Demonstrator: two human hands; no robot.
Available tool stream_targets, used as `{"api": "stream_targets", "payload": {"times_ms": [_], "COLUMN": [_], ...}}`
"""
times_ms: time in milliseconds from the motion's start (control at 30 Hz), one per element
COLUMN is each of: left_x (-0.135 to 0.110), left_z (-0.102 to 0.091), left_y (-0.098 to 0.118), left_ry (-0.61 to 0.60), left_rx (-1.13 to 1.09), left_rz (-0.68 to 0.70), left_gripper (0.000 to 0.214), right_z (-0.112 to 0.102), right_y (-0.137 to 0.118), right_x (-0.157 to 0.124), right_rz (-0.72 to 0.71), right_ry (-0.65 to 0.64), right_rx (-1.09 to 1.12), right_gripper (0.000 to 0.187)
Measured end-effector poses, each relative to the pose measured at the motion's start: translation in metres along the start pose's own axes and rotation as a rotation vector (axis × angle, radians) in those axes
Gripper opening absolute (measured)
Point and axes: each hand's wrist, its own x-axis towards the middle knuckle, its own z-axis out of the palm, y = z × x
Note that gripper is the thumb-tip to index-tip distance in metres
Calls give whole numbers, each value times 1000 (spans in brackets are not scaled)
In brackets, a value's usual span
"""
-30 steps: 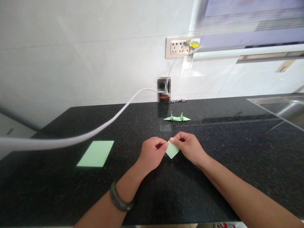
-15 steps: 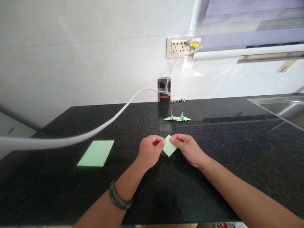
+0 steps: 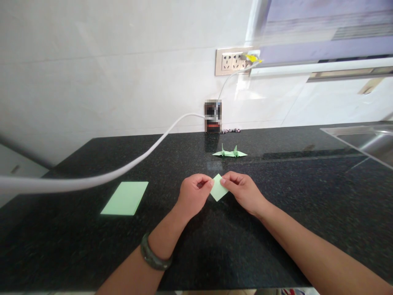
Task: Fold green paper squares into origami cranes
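Note:
A small light-green piece of folded paper [image 3: 218,190], diamond-shaped with one corner towards me, is held between both hands above the dark counter. My left hand [image 3: 195,193] pinches its left corner between thumb and fingers. On the right side, my right hand [image 3: 244,189] grips it with the thumb on top and the fingers curled behind. Beyond the hands, two green paper cranes [image 3: 229,153] stand side by side on the counter. A stack of green paper sheets [image 3: 125,198] lies to the left of my left hand.
The black speckled counter [image 3: 76,246] runs to a tiled wall. A white cable [image 3: 147,152] arches across the left side to a pixelated upright object [image 3: 213,116]. Near it lies a beaded string [image 3: 231,131]. A steel sink [image 3: 368,141] is at right, a wall socket [image 3: 230,61] above.
Both hands hold the folded paper in nearly the same place. The paper has tilted very slightly; nothing else has visibly moved apart from a tiny view shift.

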Motion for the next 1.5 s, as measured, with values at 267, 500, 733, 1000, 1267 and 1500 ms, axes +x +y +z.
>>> {"api": "stream_targets", "payload": {"times_ms": [267,500,733,1000,1267,1500], "left_x": [1,-3,5,3,5,2], "left_z": [1,2,-11,-3,-4,-1], "left_y": [-2,2,-2,-2,-1,4], "left_ry": [-53,28,154,8,81,-132], "left_rx": [126,141,-31,-271,-421,-711], "left_rz": [85,123,-26,-148,-237,-306], "left_gripper": [18,18,21,21,21,26], "right_z": [0,-1,-7,0,-2,2], "right_y": [-6,-10,-5,-3,-5,-4], "right_x": [-3,-3,3,-2,0,-2], "right_rz": [-217,-278,-234,-45,14,190], "right_ry": [-77,-76,-42,-102,-90,-199], "right_rx": [-271,-290,-273,-47,124,504], "right_gripper": [20,17,16,22,22,21]}}
